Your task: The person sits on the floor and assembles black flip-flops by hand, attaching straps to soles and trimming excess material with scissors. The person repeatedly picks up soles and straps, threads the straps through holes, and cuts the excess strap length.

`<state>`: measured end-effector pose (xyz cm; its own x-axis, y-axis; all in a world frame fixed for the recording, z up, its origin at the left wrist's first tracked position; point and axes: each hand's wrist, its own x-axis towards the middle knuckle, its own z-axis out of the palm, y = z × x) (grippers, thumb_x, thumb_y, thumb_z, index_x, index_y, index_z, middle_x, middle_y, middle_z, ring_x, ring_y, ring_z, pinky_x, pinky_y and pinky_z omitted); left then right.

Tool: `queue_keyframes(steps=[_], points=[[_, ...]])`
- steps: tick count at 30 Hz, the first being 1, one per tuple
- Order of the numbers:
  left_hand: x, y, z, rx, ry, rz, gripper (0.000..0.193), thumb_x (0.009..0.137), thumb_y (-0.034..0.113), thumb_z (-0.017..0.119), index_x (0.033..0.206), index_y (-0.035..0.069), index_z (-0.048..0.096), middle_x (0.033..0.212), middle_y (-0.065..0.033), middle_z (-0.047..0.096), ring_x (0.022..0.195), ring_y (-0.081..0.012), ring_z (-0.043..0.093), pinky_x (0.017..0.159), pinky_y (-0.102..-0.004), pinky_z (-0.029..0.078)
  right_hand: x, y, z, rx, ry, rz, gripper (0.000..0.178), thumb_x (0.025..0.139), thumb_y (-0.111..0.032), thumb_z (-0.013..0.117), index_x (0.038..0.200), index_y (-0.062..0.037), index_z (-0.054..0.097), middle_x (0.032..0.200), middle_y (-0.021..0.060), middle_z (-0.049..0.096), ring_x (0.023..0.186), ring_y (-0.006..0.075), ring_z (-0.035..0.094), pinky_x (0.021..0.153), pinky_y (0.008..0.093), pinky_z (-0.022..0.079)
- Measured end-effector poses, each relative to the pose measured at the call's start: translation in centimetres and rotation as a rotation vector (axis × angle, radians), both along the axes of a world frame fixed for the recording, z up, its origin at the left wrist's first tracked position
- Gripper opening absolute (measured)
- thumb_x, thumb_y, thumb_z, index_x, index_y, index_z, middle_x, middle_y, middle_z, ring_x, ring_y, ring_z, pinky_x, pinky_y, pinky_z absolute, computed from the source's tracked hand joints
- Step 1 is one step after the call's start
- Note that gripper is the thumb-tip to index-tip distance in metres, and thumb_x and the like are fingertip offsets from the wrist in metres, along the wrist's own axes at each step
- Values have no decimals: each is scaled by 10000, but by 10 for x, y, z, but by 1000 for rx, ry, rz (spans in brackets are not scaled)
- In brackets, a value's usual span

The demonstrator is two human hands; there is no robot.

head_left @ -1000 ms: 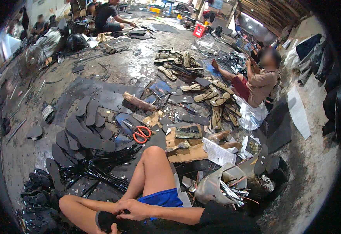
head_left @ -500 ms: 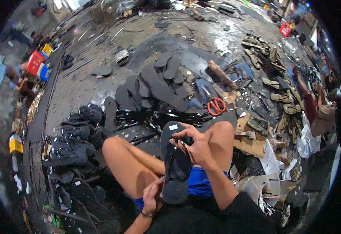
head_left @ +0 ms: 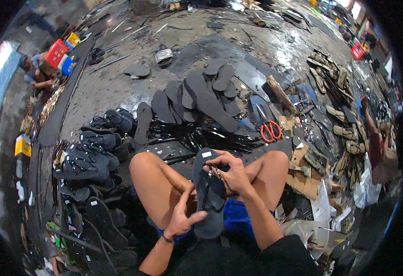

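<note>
A black flip-flop [head_left: 207,226] with a small white sticker near its toe is held upright over my lap, toe pointing away. My right hand [head_left: 232,172] is closed on its upper part, fingers at the thong strap behind the sticker. My left hand [head_left: 181,221] is at the left edge of the sole, its thumb lying across the heel half and its fingers partly hidden behind the edge. Just beyond the toe, a bundle of shiny black straps [head_left: 197,138] lies on the floor.
Loose dark soles [head_left: 206,99] lie ahead. Strapped black flip-flops [head_left: 88,161] are piled at left. Red-handled scissors [head_left: 271,131], a wooden log [head_left: 280,95] and cardboard [head_left: 305,177] are on the right, with tan sandals [head_left: 344,131] farther out. Other people sit at both sides.
My left hand has shifted up along the sole, and its thumb now lies across the heel half. The right hand stays at the strap. The view has turned slightly left.
</note>
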<state>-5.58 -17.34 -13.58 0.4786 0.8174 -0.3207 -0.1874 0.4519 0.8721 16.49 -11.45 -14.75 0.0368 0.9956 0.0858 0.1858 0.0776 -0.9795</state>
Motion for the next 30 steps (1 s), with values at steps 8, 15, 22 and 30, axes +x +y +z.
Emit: queue_keyframes(steps=[8, 15, 22, 30], points=[[-46, 148, 12, 537, 362, 487, 646, 864, 95, 729, 1390, -67, 391, 1262, -129, 588, 1146, -210, 578, 989, -329, 471, 72, 131, -135, -87, -854, -259, 613, 775, -171, 761, 1297, -11, 482, 1262, 218, 533, 1182, 415, 508, 982, 477, 441], [-169, 255, -6, 484, 818, 813, 973, 829, 236, 805, 1488, -60, 153, 1381, -264, 488, 1255, -314, 500, 1053, -370, 407, 88, 166, -159, -163, -941, -166, 552, 814, -226, 730, 1268, -7, 506, 1214, 213, 589, 1125, 394, 578, 883, 458, 493], [-40, 179, 19, 429, 284, 587, 848, 871, 129, 747, 1507, -6, 203, 1404, -222, 462, 1271, -275, 481, 1025, -361, 440, 17, 105, -49, -69, -93, 319, 340, 977, -297, 595, 1060, 29, 639, 856, 58, 674, 718, 125, 609, 648, 301, 528], [-92, 55, 47, 399, 1017, 292, 850, 788, 155, 790, 1474, -10, 318, 1310, -210, 535, 1221, -327, 516, 1053, -438, 406, -13, 94, -174, -413, -511, -215, 319, 822, -236, 741, 1005, 20, 685, 919, 165, 723, 863, 346, 697, 805, 429, 545]])
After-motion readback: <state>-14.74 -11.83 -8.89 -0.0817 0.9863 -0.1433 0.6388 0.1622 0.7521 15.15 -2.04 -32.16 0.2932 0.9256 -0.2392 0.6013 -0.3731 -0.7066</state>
